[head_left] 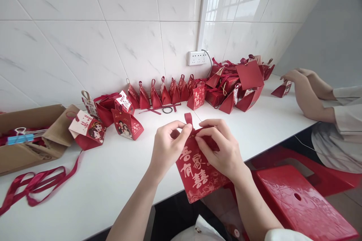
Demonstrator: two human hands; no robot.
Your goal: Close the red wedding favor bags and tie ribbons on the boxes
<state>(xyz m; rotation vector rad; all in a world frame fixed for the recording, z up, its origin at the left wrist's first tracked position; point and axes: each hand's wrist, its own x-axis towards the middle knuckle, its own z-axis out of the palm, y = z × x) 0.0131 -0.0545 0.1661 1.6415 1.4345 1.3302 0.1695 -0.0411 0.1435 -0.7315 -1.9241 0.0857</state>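
At the counter (118,180), fingers (184,134) seemingly pinch the red box (199,175) by its top

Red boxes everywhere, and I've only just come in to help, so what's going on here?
A person's left hand and right hand pinch the top of a lettered red box, just below its ribbon loop. Behind it, a row of peaked boxes stands along the wall, with a heap of others to the right. Farther right, a co-worker's hand is at a small box.
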